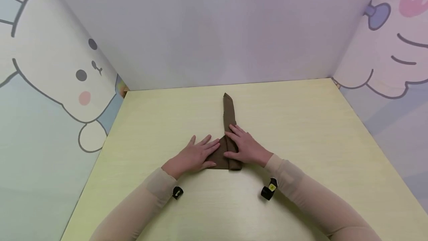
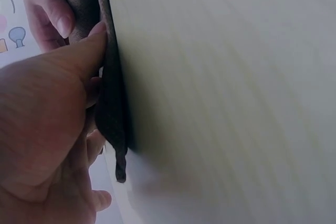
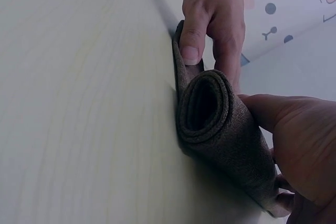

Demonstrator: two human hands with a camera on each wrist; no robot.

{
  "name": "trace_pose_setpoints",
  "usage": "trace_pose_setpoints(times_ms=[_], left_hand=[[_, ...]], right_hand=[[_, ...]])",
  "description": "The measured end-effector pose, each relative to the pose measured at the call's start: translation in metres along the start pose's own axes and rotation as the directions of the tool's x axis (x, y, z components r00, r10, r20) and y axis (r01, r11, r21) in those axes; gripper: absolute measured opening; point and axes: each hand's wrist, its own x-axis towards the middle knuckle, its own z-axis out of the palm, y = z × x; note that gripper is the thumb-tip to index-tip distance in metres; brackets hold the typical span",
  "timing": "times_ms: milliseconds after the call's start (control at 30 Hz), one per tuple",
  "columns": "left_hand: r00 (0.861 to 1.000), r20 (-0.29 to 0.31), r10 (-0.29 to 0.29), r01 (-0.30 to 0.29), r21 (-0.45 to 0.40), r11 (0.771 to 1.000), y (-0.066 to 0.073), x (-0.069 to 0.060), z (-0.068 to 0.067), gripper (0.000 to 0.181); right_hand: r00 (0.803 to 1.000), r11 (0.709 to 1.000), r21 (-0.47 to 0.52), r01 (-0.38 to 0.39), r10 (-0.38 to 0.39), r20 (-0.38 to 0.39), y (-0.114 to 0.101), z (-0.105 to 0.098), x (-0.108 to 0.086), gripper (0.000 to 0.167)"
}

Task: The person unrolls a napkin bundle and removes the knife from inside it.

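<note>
From the head view: around the middle of the pale table (image 1: 287,122), a brown cloth (image 1: 229,112), shaped into a slim roll running toward the far side, with a flat flap (image 1: 219,162) out to the left of its near part. On that flap, the left hand (image 1: 191,158), with fingers spread and nearly straight, resting or pressing rather than gripping. Across the roll, the right hand (image 1: 250,150), likewise with loosely extended fingers and without any clear pinch. From the left wrist view: the left thumb on thin fabric close to the table, with a narrow corner showing farther along; too hidden to tell the exact lie of the other fingers. Likely light, limp and quick to crease, so best held flat near the border, without tugging. From the right wrist view: at the near end, several layers wound around a hollow centre, with the right thumb on the roll and the left thumb on the flat part just beyond. Probably soft enough to squash, matte and unlikely to slip, not fragile, though prone to loosening if released. Best handled along the length, with light, even pressure.
</note>
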Motion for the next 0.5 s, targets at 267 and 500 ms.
trace_pose_setpoints(times_ms=[267, 500], left_hand=[[1.000, 0.002, -0.016, 0.016, -0.018, 1.000, -0.0014, -0.0024, 0.0017, 0.071], [1.000, 0.000, -0.018, 0.018, -0.008, 1.000, -0.0032, -0.0034, 0.0037, 0.071]], right_hand=[[1.000, 1.000, 0.012, 0.001, -0.001, 0.008, 0.0016, -0.0017, 0.0005, 0.078], [1.000, 1.000, 0.024, 0.000, 0.000, 0.019, 0.0017, -0.0035, 0.0006, 0.079]])
